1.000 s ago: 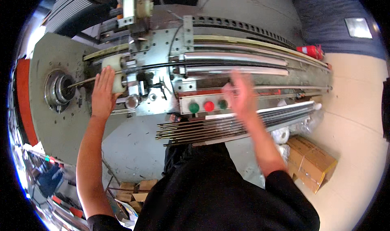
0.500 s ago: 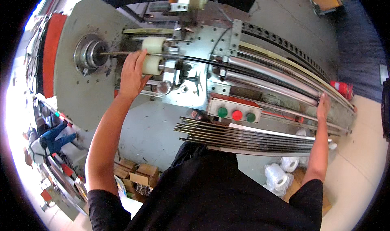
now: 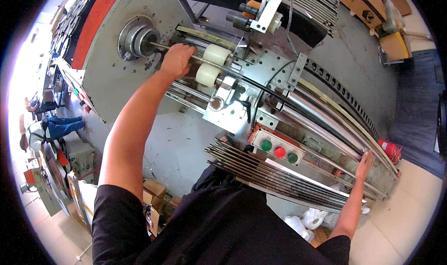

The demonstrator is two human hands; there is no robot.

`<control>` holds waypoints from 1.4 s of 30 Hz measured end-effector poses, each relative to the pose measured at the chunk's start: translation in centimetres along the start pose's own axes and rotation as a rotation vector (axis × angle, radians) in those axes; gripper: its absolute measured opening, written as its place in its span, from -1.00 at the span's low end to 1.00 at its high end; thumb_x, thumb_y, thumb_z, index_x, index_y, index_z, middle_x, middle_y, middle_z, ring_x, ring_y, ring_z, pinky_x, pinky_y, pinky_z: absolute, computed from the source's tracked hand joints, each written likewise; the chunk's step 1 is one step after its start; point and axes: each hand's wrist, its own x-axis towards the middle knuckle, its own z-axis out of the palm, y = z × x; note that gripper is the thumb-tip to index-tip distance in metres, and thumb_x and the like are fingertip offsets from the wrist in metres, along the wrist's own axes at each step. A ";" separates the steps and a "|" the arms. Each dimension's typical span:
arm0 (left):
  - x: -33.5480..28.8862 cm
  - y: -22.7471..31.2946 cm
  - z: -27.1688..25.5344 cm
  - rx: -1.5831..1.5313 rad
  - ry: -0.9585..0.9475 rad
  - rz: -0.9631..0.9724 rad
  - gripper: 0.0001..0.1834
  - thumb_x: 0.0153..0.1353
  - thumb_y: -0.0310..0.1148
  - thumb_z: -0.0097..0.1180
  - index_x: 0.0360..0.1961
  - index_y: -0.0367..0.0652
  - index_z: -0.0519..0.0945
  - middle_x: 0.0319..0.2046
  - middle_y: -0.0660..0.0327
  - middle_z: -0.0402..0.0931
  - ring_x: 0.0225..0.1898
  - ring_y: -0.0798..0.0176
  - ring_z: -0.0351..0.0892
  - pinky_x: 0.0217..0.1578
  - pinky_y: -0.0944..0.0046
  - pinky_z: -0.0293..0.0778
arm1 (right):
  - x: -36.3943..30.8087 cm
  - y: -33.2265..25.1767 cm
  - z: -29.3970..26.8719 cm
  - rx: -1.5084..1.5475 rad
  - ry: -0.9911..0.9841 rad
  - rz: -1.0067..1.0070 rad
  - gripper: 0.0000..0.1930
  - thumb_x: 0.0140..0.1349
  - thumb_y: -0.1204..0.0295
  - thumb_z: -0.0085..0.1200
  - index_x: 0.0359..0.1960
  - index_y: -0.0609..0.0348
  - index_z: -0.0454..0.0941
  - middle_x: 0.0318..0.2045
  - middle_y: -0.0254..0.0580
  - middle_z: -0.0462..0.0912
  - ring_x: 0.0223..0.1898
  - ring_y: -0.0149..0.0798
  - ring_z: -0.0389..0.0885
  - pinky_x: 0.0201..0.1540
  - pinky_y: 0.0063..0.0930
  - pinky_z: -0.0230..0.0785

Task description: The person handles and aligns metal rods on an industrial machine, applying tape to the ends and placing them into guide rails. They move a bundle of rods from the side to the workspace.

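Observation:
A long thin metal rod [image 3: 242, 76] runs from the round chuck [image 3: 147, 42] on the machine's grey plate and passes between two cream rollers [image 3: 208, 74]. My left hand [image 3: 178, 61] is closed over this rod, between the chuck and the rollers. At the far right end of the machine, my right hand [image 3: 365, 165] rests by the steel rails [image 3: 321, 127] with its fingers stretched out. Whether it also touches the rod's end is too small to tell. Several dark rods [image 3: 274, 179] lie side by side on a white support in front of me.
A button box [image 3: 278, 147] with green and red buttons sits at the machine's front. More rods [image 3: 316, 4] lie on a black surface behind. A red cylinder [image 3: 390, 151] stands past the right end. Plastic-wrapped rolls [image 3: 302, 224] and cardboard boxes [image 3: 155, 190] are below.
My left hand has shifted from beside the rollers toward the chuck and now wraps the rod. The view has turned, tilting the machine down to the right; my right hand stays near the far end.

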 end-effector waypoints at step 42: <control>1.3 -4.0 1.6 -0.086 -0.097 0.098 -0.46 0.01 -0.31 0.54 0.08 -0.03 0.70 0.01 0.02 0.72 0.16 -0.17 0.62 0.25 -0.10 0.44 | -28.6 -60.3 -33.3 1.418 -1.175 -1.383 -0.25 0.55 0.07 0.09 0.57 0.32 0.22 0.48 0.05 0.42 0.48 0.00 0.38 0.56 -0.11 0.14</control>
